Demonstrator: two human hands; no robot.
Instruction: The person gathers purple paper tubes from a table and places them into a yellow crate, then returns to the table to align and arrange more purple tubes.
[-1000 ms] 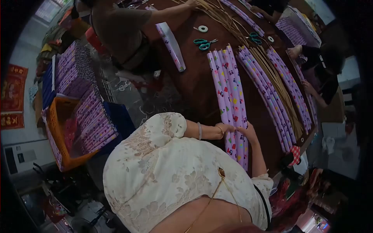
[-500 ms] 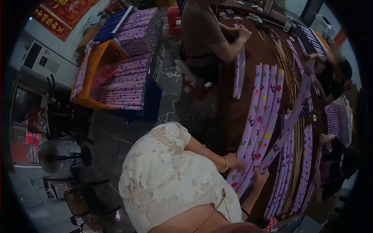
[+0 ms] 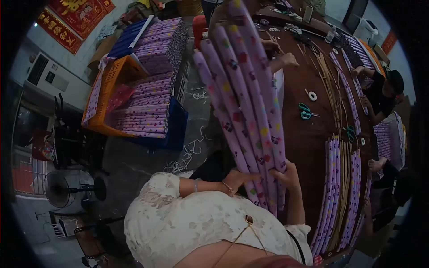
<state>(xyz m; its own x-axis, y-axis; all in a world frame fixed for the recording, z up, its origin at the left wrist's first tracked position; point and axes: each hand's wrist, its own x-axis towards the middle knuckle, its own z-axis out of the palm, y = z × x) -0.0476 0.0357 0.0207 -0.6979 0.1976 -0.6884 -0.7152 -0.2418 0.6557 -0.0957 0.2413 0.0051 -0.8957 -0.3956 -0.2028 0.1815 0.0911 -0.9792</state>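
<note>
Several long purple rolls [image 3: 243,102] with colourful printed patterns are held in a bundle, lifted and slanting up to the left in front of me. My left hand [image 3: 239,179] grips the lower part of the bundle from the left. On the other side, my right hand [image 3: 288,175] is closed around the rolls, thumb across the front. The lower ends reach down near my white lace top. The bundle's upper end covers part of a co-worker across the table.
The brown table [image 3: 290,143] carries teal scissors [image 3: 305,112], a white tape roll [image 3: 311,95], thin brown strips [image 3: 344,192] and more purple rolls [image 3: 328,192]. On the left stands an orange crate [image 3: 111,89] beside stacked rolls. Co-workers' hands [image 3: 286,60] are at the table.
Both my hands have lifted the rolls off the table and swung them to the left and upward. Scissors and a tape roll now show where the rolls were.
</note>
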